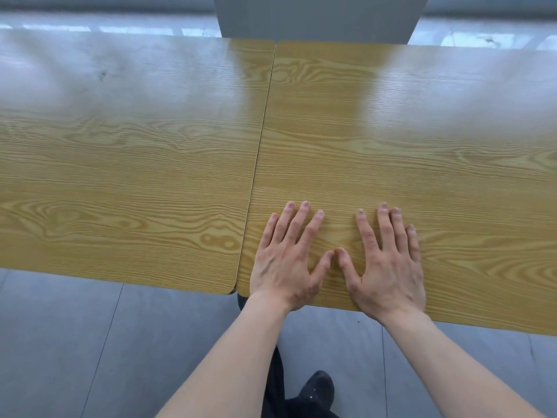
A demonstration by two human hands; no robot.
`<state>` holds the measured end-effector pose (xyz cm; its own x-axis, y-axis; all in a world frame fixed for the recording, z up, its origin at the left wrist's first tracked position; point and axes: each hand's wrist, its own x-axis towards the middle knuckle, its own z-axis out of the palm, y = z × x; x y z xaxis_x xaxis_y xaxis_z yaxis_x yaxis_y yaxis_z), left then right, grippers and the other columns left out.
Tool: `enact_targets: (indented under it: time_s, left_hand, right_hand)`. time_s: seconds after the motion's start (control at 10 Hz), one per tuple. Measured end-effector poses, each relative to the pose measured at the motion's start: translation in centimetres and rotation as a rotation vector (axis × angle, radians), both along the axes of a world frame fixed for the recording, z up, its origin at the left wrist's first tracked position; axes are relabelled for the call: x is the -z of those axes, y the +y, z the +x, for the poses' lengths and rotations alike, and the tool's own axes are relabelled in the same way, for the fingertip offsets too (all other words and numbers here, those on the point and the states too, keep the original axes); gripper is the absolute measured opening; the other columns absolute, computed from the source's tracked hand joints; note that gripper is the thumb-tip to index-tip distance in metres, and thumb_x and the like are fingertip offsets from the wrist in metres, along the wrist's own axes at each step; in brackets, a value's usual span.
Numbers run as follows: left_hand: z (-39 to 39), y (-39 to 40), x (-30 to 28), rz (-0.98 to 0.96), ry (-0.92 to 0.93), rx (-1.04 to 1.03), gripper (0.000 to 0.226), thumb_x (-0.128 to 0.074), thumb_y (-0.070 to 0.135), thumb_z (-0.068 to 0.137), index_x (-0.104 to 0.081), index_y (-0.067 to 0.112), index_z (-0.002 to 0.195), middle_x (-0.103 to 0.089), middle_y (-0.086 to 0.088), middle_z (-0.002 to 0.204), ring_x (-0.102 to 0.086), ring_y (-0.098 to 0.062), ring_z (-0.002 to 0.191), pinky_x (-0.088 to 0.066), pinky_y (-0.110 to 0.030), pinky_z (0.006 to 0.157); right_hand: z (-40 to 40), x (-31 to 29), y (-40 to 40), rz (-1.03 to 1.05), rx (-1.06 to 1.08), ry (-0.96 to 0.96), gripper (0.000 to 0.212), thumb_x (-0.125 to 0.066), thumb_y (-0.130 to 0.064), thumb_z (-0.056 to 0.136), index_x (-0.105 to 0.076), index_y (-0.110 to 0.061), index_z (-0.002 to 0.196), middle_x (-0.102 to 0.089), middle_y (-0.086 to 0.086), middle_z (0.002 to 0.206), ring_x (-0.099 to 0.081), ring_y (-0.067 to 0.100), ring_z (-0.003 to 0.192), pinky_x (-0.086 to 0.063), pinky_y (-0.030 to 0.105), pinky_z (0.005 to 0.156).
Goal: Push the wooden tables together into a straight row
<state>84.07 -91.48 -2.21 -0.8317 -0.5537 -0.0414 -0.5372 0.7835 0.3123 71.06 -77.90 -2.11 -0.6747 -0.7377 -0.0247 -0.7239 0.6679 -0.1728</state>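
Note:
Two wooden tables with yellow-brown grain stand side by side. The left table (126,164) and the right table (422,164) meet along a thin dark seam that runs from top centre down to the near edge. Their near corners are rounded, and the right table's near edge sits a little lower in view than the left one's. My left hand (286,260) lies flat on the right table just right of the seam, fingers spread. My right hand (388,267) lies flat beside it, thumbs almost touching. Neither hand holds anything.
Grey tiled floor (75,342) lies in front of the tables. A grey pillar or panel (316,16) stands behind the seam. My dark trouser leg and black shoe (316,387) are below the table edge.

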Motion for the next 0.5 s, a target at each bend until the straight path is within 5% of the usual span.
enact_targets:
  time_s: [0.5]
  left_hand:
    - [0.2, -0.5, -0.7, 0.034, -0.016, 0.037, 0.07, -0.022, 0.068, 0.102, -0.012, 0.036, 0.164, -0.004, 0.008, 0.173, 0.012, -0.012, 0.159, 0.003, -0.042, 0.128]
  right_hand:
    - [0.1, -1.2, -0.6, 0.041, -0.004, -0.022, 0.077, -0.022, -0.069, 0.1, -0.027, -0.024, 0.163, -0.016, 0.013, 0.172, -0.003, 0.027, 0.161, -0.008, 0.049, 0.13]
